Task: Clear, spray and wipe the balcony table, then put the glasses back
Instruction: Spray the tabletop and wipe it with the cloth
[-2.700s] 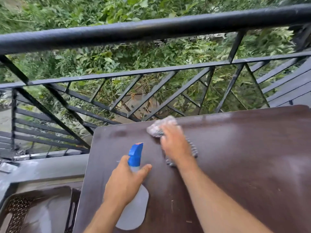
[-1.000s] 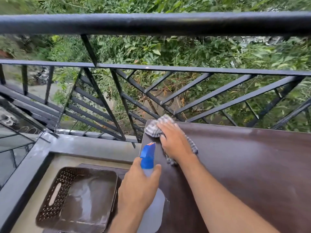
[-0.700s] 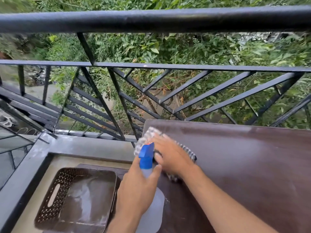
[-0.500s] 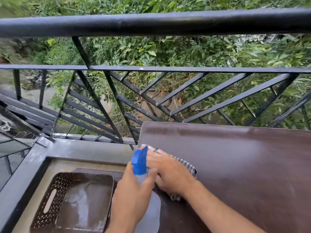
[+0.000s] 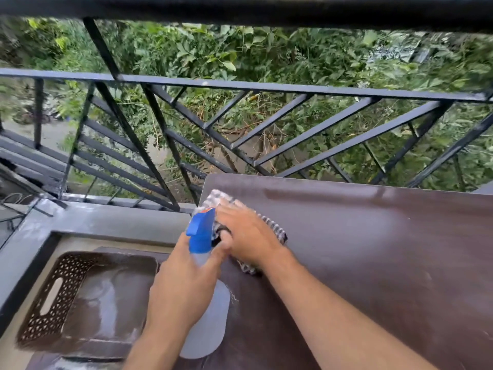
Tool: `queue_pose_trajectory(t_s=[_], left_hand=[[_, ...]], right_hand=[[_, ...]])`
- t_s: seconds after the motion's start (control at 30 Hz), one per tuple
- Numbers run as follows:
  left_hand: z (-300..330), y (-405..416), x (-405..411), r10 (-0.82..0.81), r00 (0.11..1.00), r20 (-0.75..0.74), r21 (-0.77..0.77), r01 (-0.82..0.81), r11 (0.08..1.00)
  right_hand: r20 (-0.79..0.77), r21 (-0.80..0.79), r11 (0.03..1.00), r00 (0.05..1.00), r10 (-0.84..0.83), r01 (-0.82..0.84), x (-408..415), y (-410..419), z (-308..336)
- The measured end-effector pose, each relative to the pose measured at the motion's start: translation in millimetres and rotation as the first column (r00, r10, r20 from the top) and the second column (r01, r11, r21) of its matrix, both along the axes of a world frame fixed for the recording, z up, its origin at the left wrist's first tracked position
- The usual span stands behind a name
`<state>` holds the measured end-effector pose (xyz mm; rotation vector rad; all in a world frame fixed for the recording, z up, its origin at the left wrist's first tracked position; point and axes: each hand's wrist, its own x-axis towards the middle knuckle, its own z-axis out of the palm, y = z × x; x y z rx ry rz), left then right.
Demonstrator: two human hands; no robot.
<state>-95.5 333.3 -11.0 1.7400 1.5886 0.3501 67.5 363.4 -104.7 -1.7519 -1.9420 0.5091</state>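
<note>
The dark brown balcony table (image 5: pixel 373 249) fills the right and bottom of the view. My right hand (image 5: pixel 248 233) presses a grey checked cloth (image 5: pixel 274 228) flat on the table near its far left corner. My left hand (image 5: pixel 181 287) grips a clear spray bottle (image 5: pixel 210 327) with a blue trigger head (image 5: pixel 201 228), held over the table's left edge with the nozzle beside the cloth. No glasses are in view.
A black metal railing (image 5: pixel 240 86) runs right behind the table, with green bushes beyond. Low at the left a brown perforated plastic basket (image 5: pixel 61 289) stands on a lower surface. A grey concrete ledge (image 5: pixel 93 220) lies behind the basket.
My right hand slid the cloth toward me along the left edge, then back out toward the far left corner. The left hand kept the bottle close beside it.
</note>
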Motion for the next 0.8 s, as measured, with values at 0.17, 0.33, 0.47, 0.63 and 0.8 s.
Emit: queue_pose_trajectory(t_s=[0.17,0.33,0.47,0.63,0.8], left_hand=[[1,-2,-8,-0.050,0.998,0.034,-0.113,0.053,0.992],[9,-14,-19,0.020,0.992,0.128,-0.118,-0.004,0.993],[12,-51,-35,0.029,0.999,0.040,-0.208,-0.020,0.978],[2,-90,-54,0.030,0.998,-0.053,-0.275,-0.043,0.960],[6,-107,-62,0.070,0.998,-0.010,-0.266,-0.070,0.961]], right_hand=[[-0.012,0.048,0.986,0.987,-0.161,0.161,45,-59,1],[-0.003,0.023,0.866,0.866,-0.500,0.500,95,-76,9],[0.005,-0.011,0.894,0.894,-0.448,0.448,91,-80,10],[0.037,-0.032,0.911,0.912,-0.409,0.411,79,-84,7],[-0.013,-0.043,0.987,0.988,-0.153,0.152,7,-106,10]])
